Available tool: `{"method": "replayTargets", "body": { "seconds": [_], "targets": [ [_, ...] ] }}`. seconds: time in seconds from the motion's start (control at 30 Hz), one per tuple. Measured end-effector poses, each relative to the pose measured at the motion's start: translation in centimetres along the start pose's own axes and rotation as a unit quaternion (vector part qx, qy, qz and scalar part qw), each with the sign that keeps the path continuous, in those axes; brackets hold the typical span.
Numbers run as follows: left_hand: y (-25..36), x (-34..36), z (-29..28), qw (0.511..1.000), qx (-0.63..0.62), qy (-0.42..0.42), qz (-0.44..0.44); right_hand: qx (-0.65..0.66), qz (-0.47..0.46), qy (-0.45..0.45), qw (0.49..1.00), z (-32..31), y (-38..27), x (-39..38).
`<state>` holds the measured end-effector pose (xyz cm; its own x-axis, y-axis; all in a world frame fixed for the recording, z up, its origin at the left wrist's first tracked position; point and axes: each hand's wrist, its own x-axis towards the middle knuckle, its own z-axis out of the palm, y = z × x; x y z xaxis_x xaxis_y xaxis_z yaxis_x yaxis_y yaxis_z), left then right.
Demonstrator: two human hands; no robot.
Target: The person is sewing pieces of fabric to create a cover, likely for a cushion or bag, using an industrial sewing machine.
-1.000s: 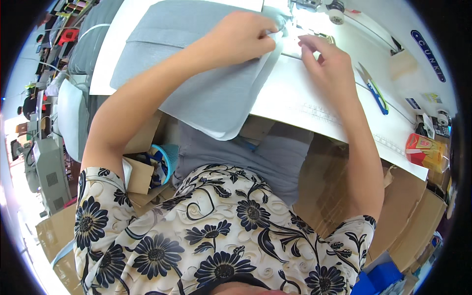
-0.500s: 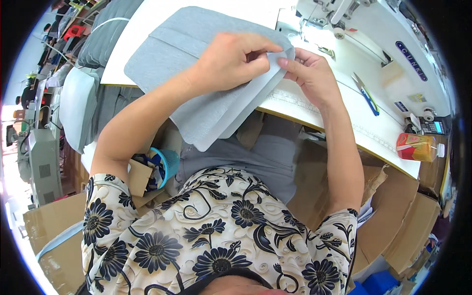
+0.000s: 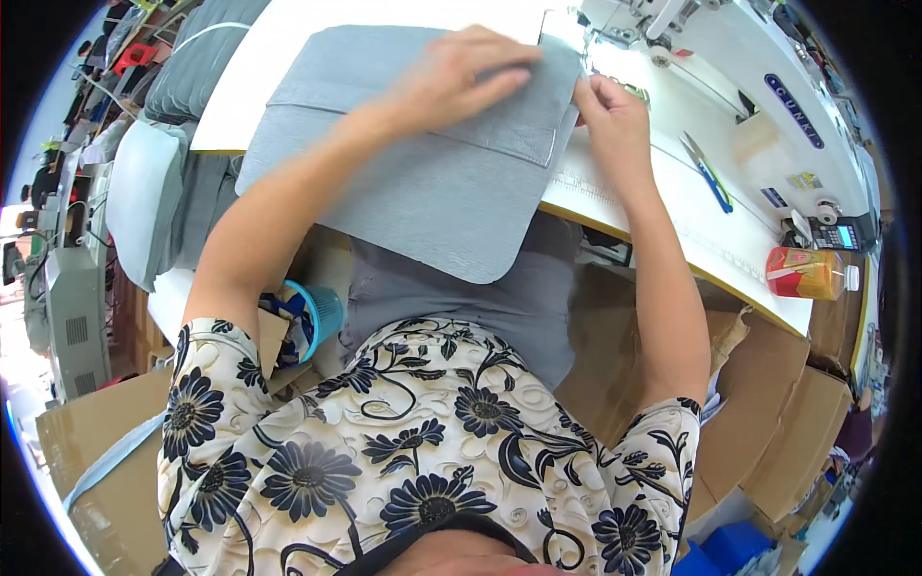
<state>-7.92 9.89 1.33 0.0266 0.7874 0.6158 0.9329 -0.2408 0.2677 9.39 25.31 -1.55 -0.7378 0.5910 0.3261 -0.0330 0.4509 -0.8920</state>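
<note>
A grey fabric piece (image 3: 432,182) with a rounded corner lies on the white sewing table (image 3: 663,197) and hangs over its near edge. My left hand (image 3: 461,77) lies flat on the upper part of the fabric, fingers spread, pressing it down. My right hand (image 3: 610,106) pinches the fabric's right edge close to the white sewing machine (image 3: 740,67). The needle area is partly hidden behind my hands.
Blue-handled scissors (image 3: 709,173) lie on the table right of my right hand. An orange packet (image 3: 805,274) sits near the table's right end. Stacked grey fabric pieces (image 3: 192,67) are at the left. A blue basket (image 3: 307,317) and cardboard boxes (image 3: 768,422) stand below the table.
The fabric has been shifted left and spread flatter on the table. My left hand moved onto its upper part and my right hand now grips its right edge.
</note>
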Motion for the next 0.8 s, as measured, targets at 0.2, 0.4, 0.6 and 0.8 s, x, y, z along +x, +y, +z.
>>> {"method": "replayTargets", "body": {
  "seconds": [0.2, 0.4, 0.6, 0.8],
  "targets": [
    [-3.4, 3.9, -1.6, 0.916, 0.037, -0.286, -0.278, 0.133, 0.101, -0.02, 0.986, -0.5, -0.1, -0.7],
    [-1.7, 5.9, -2.8, 0.976, 0.163, -0.132, -0.053, 0.151, 0.166, 0.04, 0.974, 0.0, -3.9, -5.9],
    [4.8, 4.6, -1.4, 0.951, 0.174, -0.241, -0.086, 0.045, 0.046, 0.073, 0.995, 0.9, -4.7, -13.7],
    [12.4, -6.0, -5.0, 0.989, 0.056, -0.133, -0.009, 0.164, 0.2, 0.028, 0.966, 0.7, -4.3, -15.4]
  ]
}}
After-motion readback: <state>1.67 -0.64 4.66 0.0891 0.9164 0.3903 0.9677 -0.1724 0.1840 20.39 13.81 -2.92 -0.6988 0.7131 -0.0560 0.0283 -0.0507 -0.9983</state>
